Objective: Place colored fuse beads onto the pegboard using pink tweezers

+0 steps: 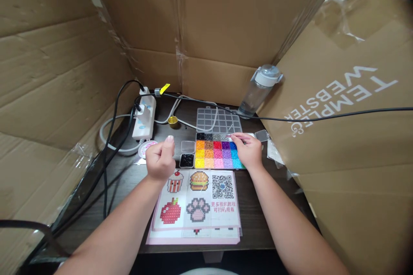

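My right hand [248, 150] pinches slim pink tweezers [229, 135], their tip over the upper rows of a bead box [195, 154]. Small beads sorted by colour fill its compartments, and its clear gridded lid [219, 116] lies folded back behind it. My left hand [160, 159] is closed in a fist above the table, thumb on top; whatever it may hold is hidden. Just right of that fist sits a small square dish of black beads [186, 160]. Under both hands lie pattern sheets [197, 200] printed with a cupcake, burger, red fruit and paw.
Cardboard walls [222, 68] enclose the dark table [261, 219]. A power strip [144, 116] with cables stands at the left, near a yellow cup [173, 122]. Behind the box at right is a water bottle [258, 92]. A black cable [322, 117] crosses to the right.
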Demonstrator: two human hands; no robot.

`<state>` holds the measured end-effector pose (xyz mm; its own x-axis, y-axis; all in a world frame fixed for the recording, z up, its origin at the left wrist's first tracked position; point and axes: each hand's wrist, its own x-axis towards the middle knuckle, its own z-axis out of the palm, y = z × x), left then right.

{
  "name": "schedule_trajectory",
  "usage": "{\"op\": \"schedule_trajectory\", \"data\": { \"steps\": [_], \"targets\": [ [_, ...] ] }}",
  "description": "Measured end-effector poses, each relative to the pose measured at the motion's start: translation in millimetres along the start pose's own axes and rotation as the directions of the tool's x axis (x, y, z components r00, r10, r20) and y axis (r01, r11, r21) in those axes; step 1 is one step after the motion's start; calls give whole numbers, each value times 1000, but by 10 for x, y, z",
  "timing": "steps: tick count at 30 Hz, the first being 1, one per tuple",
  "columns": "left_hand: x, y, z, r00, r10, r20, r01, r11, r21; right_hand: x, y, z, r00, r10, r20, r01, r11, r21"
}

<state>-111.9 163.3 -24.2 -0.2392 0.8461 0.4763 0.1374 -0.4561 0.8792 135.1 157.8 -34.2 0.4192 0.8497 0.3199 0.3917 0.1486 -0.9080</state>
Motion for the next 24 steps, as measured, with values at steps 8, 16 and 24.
{"op": "schedule_trajectory", "data": {
  "steps": [8, 16, 24],
  "targets": [
    [-14, -46, -25, 994, -85, 63, 91, 992, -90, -10, 12, 27, 1000, 2, 21, -3, 1000, 17],
    [-4, -27, -6, 996, -69, 56, 72, 996, -54, -12, 44, 45, 999, 12, 37, -12, 1000, 22],
    [-7, -4, 1, 996, -64, 55, 67, 996, -57, -4, 26, 33, 1000, -9, 18, 9, 1000, 16]
  ]
}}
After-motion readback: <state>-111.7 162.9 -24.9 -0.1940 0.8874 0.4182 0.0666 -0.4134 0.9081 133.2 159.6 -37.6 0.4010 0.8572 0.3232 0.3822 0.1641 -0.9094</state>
